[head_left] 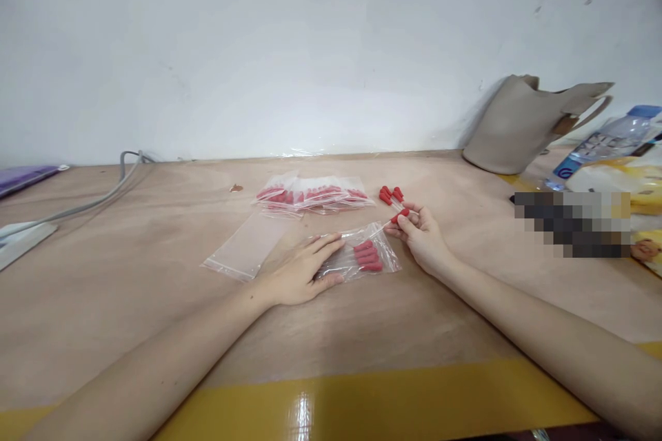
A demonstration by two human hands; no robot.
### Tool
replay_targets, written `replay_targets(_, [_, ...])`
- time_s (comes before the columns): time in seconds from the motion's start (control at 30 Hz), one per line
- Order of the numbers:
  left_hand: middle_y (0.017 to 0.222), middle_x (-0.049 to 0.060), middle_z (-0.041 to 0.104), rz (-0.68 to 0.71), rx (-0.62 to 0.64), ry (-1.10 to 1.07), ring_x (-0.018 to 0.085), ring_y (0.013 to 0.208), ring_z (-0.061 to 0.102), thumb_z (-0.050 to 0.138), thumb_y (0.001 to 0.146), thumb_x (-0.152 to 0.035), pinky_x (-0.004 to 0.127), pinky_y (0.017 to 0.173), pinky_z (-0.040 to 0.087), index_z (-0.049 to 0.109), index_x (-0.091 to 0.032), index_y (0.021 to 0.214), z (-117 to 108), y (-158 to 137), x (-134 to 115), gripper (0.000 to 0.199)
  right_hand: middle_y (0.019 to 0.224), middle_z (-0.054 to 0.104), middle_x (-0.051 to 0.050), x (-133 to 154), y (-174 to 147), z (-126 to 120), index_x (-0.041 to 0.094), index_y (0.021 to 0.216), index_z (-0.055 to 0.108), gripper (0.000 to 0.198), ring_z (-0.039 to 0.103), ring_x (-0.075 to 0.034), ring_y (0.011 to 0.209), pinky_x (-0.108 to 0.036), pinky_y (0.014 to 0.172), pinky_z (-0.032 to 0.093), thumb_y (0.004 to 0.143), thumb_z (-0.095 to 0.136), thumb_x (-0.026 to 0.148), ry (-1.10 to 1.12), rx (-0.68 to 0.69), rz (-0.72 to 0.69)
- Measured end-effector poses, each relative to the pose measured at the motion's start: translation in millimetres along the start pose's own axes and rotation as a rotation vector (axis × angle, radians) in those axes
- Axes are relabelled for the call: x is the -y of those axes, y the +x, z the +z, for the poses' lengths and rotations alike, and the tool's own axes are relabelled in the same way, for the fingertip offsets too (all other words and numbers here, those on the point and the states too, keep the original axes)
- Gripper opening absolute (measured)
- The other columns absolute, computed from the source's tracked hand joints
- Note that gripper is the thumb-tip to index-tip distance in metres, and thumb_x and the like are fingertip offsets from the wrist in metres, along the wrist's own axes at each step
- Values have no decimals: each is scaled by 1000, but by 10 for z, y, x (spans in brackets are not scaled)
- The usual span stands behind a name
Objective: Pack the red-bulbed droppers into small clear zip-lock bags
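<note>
1. Head view: the left hand (303,274) lies flat, fingers spread, pressing down a clear bag (362,258) of red-capped droppers on the wooden table (155,289).
2. The right hand (421,231) pinches one red-capped dropper (399,216) at the bag's mouth; its tip seems to be inside, though glare blurs this.
3. Loose droppers (390,194) lie just behind; filled bags (313,193) are stacked farther back, with an empty bag (248,248) left.
4. A beige bag (522,124) and a bottle (605,141) stand far right.
</note>
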State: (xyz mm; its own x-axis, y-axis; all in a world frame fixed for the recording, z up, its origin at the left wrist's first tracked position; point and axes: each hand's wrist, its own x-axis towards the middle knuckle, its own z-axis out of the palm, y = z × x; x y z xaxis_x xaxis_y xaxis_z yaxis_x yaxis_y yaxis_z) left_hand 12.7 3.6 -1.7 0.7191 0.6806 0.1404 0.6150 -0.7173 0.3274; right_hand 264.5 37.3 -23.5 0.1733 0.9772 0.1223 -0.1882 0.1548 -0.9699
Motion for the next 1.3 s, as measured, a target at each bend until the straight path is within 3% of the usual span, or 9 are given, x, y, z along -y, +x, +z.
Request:
replay_targets(0.2, [147, 10, 28, -6, 2, -6, 26, 134, 27, 42, 92, -48, 44, 108, 27, 28, -19, 140, -10, 6, -17, 58, 73, 60, 3, 13, -16, -19, 22, 82, 45, 40, 63, -11, 70, -30, 76, 53, 61, 73, 39, -25, 46, 71])
replay_targets(0.47, [147, 9, 28, -1, 11, 2, 26, 134, 27, 43, 92, -45, 45, 108, 26, 24, -21, 141, -28, 12, -31, 58, 63, 64, 0, 110, 73, -141, 18, 71, 56, 32, 59, -12, 58, -27, 60, 50, 53, 79, 30, -286, 379, 189])
replay_targets(0.67, [145, 10, 31, 8, 1, -7, 25, 133, 29, 43, 92, -44, 44, 107, 28, 24, -21, 141, -36, 18, -45, 58, 57, 60, 3, 93, 103, -111, 18, 73, 59, 30, 54, -10, 50, -23, 48, 43, 57, 75, 37, -360, 409, 124])
replay_targets(0.8, [145, 9, 32, 2, 3, -9, 24, 133, 30, 42, 92, -45, 43, 108, 28, 24, -21, 141, -40, 18, -49, 57, 48, 54, 3, 71, 120, -58, 19, 69, 57, 28, 46, -9, 41, -22, 39, 35, 60, 71, 41, -491, 334, 69])
replay_targets(1.07, [146, 9, 30, 13, 3, 11, 26, 133, 29, 43, 92, -45, 44, 108, 27, 25, -21, 141, -34, 19, -38, 57, 53, 57, -1, 19, 99, 62, 21, 62, 52, 22, 50, -14, 48, -25, 42, 35, 68, 63, 39, -675, 196, -51])
replay_targets(1.3, [146, 9, 30, 22, -5, -9, 25, 134, 28, 43, 92, -44, 45, 108, 27, 24, -23, 142, -23, 19, -32, 57, 47, 47, 5, 61, 73, 65, 19, 65, 55, 27, 44, -9, 46, -22, 43, 34, 62, 66, 43, -551, 418, -80])
